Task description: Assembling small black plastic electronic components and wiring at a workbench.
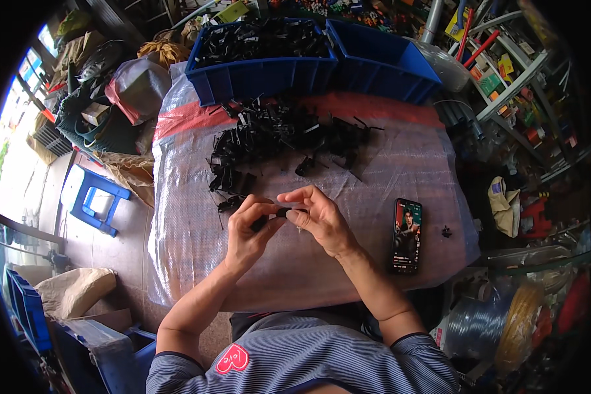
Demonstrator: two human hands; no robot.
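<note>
Over the near middle of the covered table, my left hand (251,226) is closed on a small black part (283,212), whose exact kind I cannot make out. My right hand (320,222) pinches the other end of it between thumb and fingers, the two hands almost touching. Just beyond them spreads a loose pile of black parts (262,138) with thin strips or leads sticking out. One small clump (305,165) lies a little apart, on the near side of that pile.
Two blue bins stand at the table's far edge: a left bin (262,73) heaped with black parts, and a right bin (391,75). A lit phone (407,236) lies at right beside a tiny black piece (446,231). A blue stool (97,197) stands left on the floor.
</note>
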